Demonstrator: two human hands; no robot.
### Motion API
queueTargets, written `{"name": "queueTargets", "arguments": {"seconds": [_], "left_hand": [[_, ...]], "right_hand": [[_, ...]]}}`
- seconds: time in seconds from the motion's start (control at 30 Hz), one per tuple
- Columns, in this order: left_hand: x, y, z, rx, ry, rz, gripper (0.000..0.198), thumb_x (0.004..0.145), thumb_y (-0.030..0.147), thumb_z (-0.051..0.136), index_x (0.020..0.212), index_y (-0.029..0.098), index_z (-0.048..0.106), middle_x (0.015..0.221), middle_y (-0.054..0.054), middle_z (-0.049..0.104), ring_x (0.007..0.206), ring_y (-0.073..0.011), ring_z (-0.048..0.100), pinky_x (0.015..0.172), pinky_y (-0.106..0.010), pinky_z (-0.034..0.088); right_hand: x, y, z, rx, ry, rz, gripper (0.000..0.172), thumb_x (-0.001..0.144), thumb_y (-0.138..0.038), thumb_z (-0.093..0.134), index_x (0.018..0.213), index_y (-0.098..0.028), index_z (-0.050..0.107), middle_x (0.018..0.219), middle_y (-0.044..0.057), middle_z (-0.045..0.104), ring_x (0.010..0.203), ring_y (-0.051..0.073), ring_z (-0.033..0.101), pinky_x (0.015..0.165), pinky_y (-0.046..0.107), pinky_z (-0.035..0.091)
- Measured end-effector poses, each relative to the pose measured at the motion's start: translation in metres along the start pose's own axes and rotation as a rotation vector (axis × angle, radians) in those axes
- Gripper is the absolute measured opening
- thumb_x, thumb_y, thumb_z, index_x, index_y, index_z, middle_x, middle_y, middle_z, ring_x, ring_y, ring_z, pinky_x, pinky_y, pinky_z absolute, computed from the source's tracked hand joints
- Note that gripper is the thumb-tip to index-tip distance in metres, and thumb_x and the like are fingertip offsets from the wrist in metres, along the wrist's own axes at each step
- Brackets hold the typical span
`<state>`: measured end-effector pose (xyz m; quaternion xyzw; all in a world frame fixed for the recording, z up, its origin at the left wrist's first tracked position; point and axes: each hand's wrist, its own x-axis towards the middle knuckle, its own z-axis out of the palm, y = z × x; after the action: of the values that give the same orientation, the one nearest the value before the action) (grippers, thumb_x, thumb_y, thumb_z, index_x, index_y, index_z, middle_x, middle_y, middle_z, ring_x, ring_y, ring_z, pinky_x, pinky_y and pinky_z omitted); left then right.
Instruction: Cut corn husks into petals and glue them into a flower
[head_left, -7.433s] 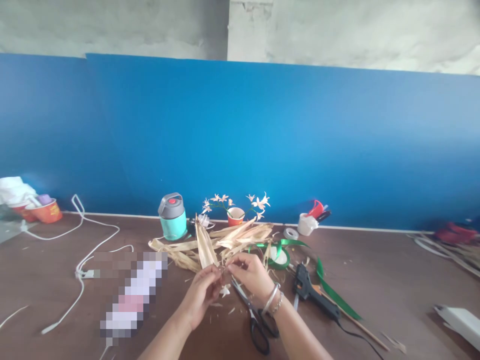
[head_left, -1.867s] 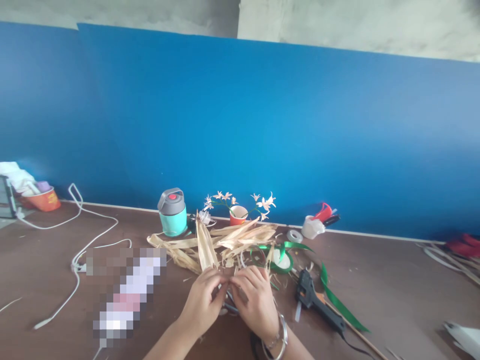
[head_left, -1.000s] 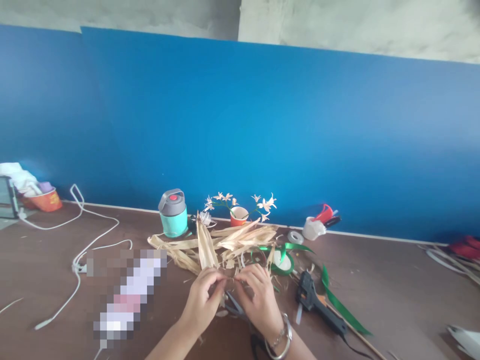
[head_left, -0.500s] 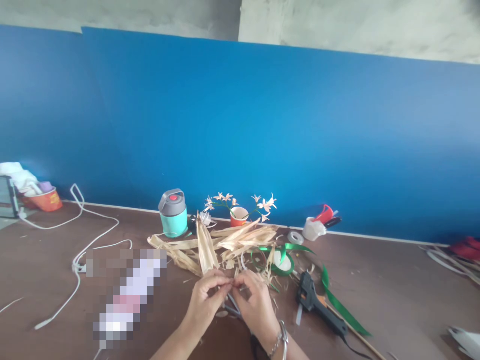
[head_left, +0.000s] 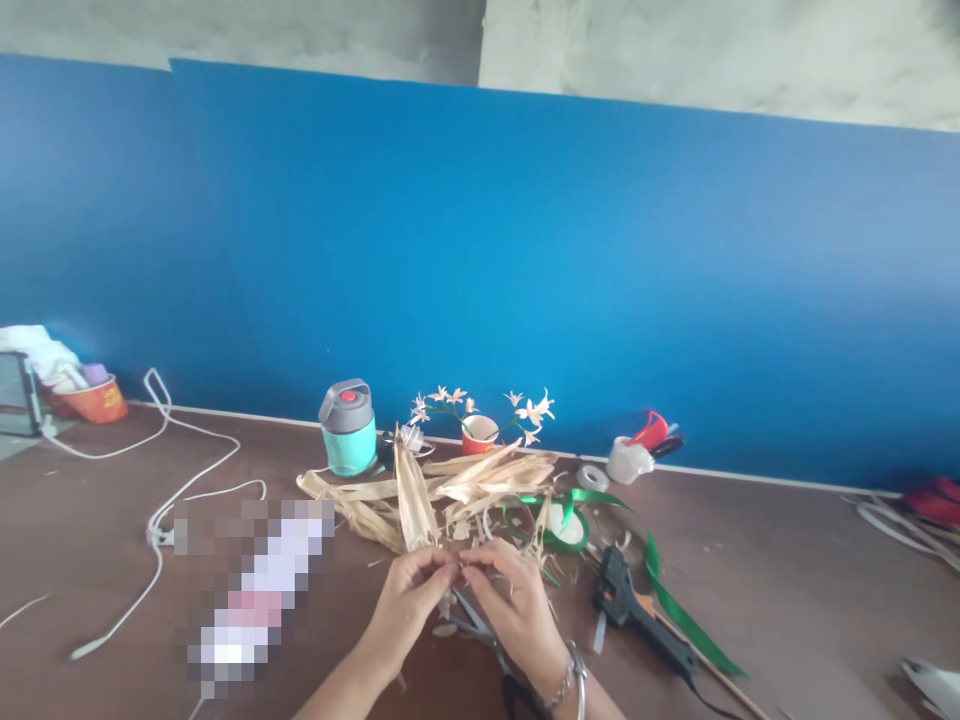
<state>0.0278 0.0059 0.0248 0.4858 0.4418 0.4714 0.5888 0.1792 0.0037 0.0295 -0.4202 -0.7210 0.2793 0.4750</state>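
My left hand (head_left: 412, 598) and my right hand (head_left: 514, 605) meet fingertip to fingertip over the brown table. Thumb and fingers of each are pinched together; whatever lies between them is too small to make out. Just beyond the fingers lie dried corn husks (head_left: 495, 478), one of them (head_left: 415, 495) pointing away from me. Scissors (head_left: 480, 630) lie partly hidden beneath my right hand. Past the husks, an orange paper cup (head_left: 478, 436) holds stems with small pale flowers (head_left: 536, 410).
A glue gun (head_left: 641, 612) and green ribbon (head_left: 686, 615) lie on the right. Behind them are a tape roll (head_left: 592, 477) and a white cup (head_left: 628, 460) with tools. A teal flask (head_left: 349, 440) stands at back left. White cable (head_left: 201, 468) crosses the left side.
Both hands have shifted slightly left, and the fingertips stay pinched close together. My right hand has turned a little, so more of the scissors shows. The other things stay in place.
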Motion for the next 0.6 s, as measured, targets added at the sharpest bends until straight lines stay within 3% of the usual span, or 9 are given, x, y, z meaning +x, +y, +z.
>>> {"name": "queueTargets", "arguments": {"seconds": [0.33,0.6], "left_hand": [[-0.0025,-0.0019,0.0024,-0.034,-0.095,-0.077,0.036,0.071,0.047,0.062,0.064,0.013,0.061,0.051,0.003,0.046,0.051,-0.0094,0.04,0.051,-0.021,0.031],[-0.0044,-0.001,0.0049,0.021,-0.126,-0.066,0.035,0.071,0.048,0.061,0.072,0.013,0.062,0.057,0.0,0.054,0.054,-0.0123,0.049,0.051,-0.022,0.037]], "right_hand": [[0.0022,-0.0038,0.001,0.1,0.017,0.066,0.013,0.082,-0.019,0.053,0.071,-0.019,0.06,0.073,0.001,0.055,0.071,0.014,0.055,0.066,0.025,0.044],[0.0039,-0.0057,0.0004,0.137,-0.001,0.115,0.015,0.083,-0.022,0.051,0.07,-0.018,0.055,0.073,0.001,0.053,0.071,0.014,0.053,0.067,0.024,0.043]]}}
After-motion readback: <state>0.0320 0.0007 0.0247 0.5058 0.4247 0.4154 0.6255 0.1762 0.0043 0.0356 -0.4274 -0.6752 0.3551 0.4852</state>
